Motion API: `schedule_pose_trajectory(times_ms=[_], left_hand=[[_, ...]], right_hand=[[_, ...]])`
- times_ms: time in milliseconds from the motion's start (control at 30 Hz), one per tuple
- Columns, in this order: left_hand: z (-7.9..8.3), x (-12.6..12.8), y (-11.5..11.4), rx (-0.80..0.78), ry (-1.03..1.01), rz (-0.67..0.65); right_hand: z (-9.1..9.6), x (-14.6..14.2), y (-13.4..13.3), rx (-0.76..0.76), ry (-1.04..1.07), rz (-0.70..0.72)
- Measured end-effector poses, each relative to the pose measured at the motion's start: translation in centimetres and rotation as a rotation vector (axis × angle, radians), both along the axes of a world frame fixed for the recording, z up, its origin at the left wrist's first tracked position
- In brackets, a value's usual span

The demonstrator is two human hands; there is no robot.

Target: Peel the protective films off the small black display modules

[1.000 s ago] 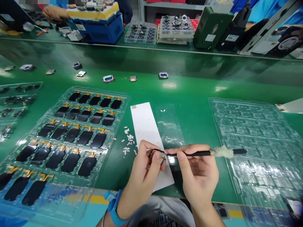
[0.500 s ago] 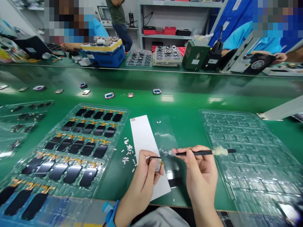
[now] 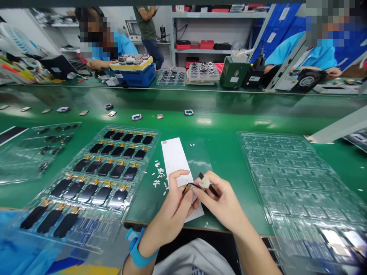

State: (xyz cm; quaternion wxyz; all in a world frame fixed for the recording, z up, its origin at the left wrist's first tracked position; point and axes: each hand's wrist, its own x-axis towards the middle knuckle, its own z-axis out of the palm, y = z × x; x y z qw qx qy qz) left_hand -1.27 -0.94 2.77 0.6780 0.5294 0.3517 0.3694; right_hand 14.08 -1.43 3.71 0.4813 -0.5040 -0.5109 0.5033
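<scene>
Between the fingers of my left hand (image 3: pixel 174 208) is a small watch screen (image 3: pixel 189 188) with a dark rim, its pale back partly showing. My right hand (image 3: pixel 222 198) has its thumb and fingertips at the screen's right edge. Tucked in that same hand are slim black tweezers (image 3: pixel 213 190) wrapped with pale tape (image 3: pixel 204 182); their working tip is hidden. Under both hands lies a white paper strip (image 3: pixel 174 156), and small white slips (image 3: pixel 159 173) are scattered to its left. A clear film (image 3: pixel 199 154) lies along its right side.
A clear tray (image 3: pixel 94 183) on the left carries rows of black screens with orange flex cables. Another clear tray (image 3: pixel 289 179) covers the right side. Small watch parts (image 3: pixel 137 117) line the bench behind. Two co-workers in blue sit opposite; a white post (image 3: pixel 338 128) slants in at right.
My right hand has moved left to the watch screen, and the tweezers have swung round in it. The screen has tilted in my left hand. The view has lifted slightly.
</scene>
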Motion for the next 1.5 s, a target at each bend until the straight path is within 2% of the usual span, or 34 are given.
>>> schedule_pose_trajectory(times_ms=[100, 200, 333, 467, 667, 767, 833, 900, 967, 1000, 1067, 1167, 1233, 1367, 1500], left_hand=[[0.1, -0.3, 0.3, -0.011, -0.007, -0.045], [0.0, -0.6, 0.8, -0.089, -0.100, -0.096], [-0.3, -0.9, 1.3, -0.114, -0.173, -0.116], [-0.6, -0.8, 1.4, -0.027, -0.083, -0.003], [-1.2, -1.0, 1.3, 0.068, 0.086, -0.043], [-1.2, -1.0, 1.2, 0.156, 0.238, -0.031], [-1.2, -1.0, 1.2, 0.261, 0.338, 0.033], [-1.3, -1.0, 1.4, 0.370, 0.385, 0.220], [-1.6, -1.1, 1.6, 0.435, 0.374, 0.426], [-1.8, -1.2, 1.6, 0.453, 0.360, 0.493], [-2.2, -1.3, 1.7, 0.475, 0.339, 0.528], [-2.4, -1.7, 1.8, 0.512, 0.310, 0.503], [-2.3, -1.8, 1.8, 0.546, 0.293, 0.492], [-2.3, -1.7, 2.1, 0.566, 0.286, 0.454], [-2.5, -1.3, 2.3, 0.558, 0.277, 0.488]], right_hand=[[0.2, 0.1, 0.2, -0.085, 0.161, 0.087], [0.0, 0.3, 0.3, -0.152, 0.250, 0.162], [-0.5, 0.3, 0.3, -0.144, 0.183, 0.096], [-0.9, 0.3, -0.1, -0.137, 0.153, 0.043], [-1.5, 0.2, -1.3, -0.140, 0.093, 0.022], [-1.1, 0.1, -1.6, -0.101, 0.044, 0.006], [-0.4, 0.2, -1.1, -0.077, 0.002, -0.003], [0.6, 0.9, 0.8, -0.039, -0.065, -0.090], [1.5, 2.2, 4.5, -0.031, -0.164, -0.292], [1.8, 3.0, 6.9, -0.100, -0.246, -0.447], [1.9, 4.7, 12.3, -0.183, -0.295, -0.540], [1.3, 6.5, 19.5, -0.346, -0.349, -0.536], [0.8, 6.9, 22.6, -0.416, -0.402, -0.509], [0.8, 7.4, 25.3, -0.463, -0.537, -0.434], [3.3, 9.5, 26.0, -0.453, -0.708, -0.339]])
